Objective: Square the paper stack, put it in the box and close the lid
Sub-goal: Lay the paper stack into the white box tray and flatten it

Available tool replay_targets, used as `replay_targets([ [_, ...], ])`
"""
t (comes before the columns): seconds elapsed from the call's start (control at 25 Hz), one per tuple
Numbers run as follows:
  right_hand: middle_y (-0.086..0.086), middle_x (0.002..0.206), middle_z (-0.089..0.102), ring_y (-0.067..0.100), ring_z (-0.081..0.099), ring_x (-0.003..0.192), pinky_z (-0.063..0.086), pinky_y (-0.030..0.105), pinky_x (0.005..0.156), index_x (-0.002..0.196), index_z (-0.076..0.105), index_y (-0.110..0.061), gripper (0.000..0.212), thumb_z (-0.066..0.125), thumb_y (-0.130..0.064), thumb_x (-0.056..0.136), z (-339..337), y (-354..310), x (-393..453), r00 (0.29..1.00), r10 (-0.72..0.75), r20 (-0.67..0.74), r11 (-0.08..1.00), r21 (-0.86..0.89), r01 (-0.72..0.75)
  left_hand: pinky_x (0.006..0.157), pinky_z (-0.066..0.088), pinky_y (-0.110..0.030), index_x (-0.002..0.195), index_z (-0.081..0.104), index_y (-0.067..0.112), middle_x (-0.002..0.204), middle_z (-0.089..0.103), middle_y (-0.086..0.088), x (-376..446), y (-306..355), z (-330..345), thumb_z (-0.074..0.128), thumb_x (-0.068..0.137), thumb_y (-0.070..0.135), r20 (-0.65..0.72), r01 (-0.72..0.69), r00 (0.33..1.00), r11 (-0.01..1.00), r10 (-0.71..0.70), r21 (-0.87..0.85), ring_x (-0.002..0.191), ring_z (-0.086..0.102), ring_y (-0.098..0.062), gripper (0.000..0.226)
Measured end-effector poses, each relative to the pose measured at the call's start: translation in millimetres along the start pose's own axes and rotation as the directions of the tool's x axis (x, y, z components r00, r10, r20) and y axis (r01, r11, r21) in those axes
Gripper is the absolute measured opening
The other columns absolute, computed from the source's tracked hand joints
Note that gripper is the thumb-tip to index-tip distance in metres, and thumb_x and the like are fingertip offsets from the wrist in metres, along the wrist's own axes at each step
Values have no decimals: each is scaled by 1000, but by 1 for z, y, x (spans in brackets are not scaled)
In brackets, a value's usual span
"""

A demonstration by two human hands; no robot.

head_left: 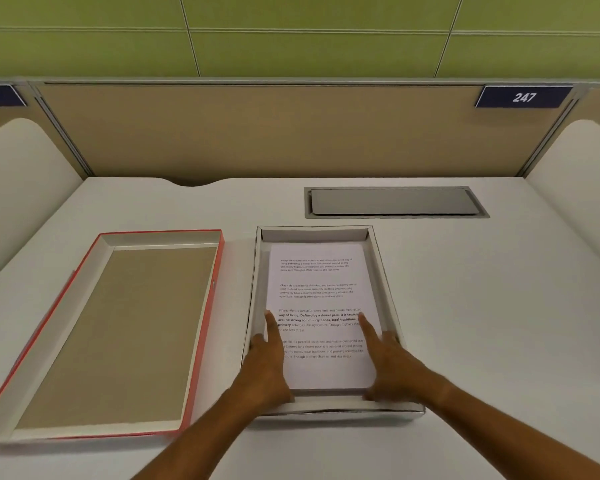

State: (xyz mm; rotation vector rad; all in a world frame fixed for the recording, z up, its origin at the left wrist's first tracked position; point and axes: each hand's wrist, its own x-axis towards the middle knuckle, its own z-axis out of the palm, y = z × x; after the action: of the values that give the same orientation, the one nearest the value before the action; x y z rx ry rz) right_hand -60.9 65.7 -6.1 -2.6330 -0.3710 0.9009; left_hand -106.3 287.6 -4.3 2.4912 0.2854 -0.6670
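A white stack of printed paper (pixel 317 299) lies flat inside the open white box (pixel 383 268) at the middle of the desk. My left hand (pixel 269 362) rests on the stack's near left part, index finger stretched along the left edge. My right hand (pixel 388 358) rests on the near right part, index finger pointing up the sheet. Both hands press flat on the top sheet and grip nothing. The red-edged lid (pixel 118 334) lies upside down to the left of the box, its brown inside facing up.
A grey cable hatch (pixel 394 201) is set in the desk behind the box. A tan partition (pixel 274 133) with a blue plate reading 247 (pixel 523 97) closes the back. White curved side panels (pixel 18 181) flank the desk.
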Motion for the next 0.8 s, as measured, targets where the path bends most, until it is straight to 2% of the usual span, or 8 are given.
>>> replay_targets([
  [0.16,16,148,21,27,38,133,43,37,107,150,-25,-28,124,77,-26,80,8,-3,-4,996,-30,-80,995,-101,22,112,35,-38,145,-34,24,161,13,-12,-6,2,5,77,78,18,-57,0,998,995,6,102,145,29,-29,130],
  [0.36,14,148,24,26,39,132,44,37,107,152,-22,-25,120,76,-26,81,10,-2,-4,992,-28,-127,995,-100,16,111,36,-37,147,-29,22,160,15,-12,-6,2,5,76,79,16,-72,15,997,992,-6,121,143,32,-28,125],
  [0.68,16,149,25,27,40,133,44,37,107,152,-20,-20,117,74,-23,83,6,-8,-8,993,-19,-120,994,-108,6,111,36,-36,150,-22,18,160,18,-10,-7,4,4,75,80,15,-82,26,997,990,-15,136,142,34,-28,120],
  [0.8,18,152,22,30,39,135,42,38,108,151,-23,-18,123,77,-24,80,0,-13,-8,999,19,-43,995,-95,-23,112,36,-38,151,-19,18,160,16,-11,-8,4,-1,79,77,22,-27,15,1000,996,-13,89,143,32,-29,123],
])
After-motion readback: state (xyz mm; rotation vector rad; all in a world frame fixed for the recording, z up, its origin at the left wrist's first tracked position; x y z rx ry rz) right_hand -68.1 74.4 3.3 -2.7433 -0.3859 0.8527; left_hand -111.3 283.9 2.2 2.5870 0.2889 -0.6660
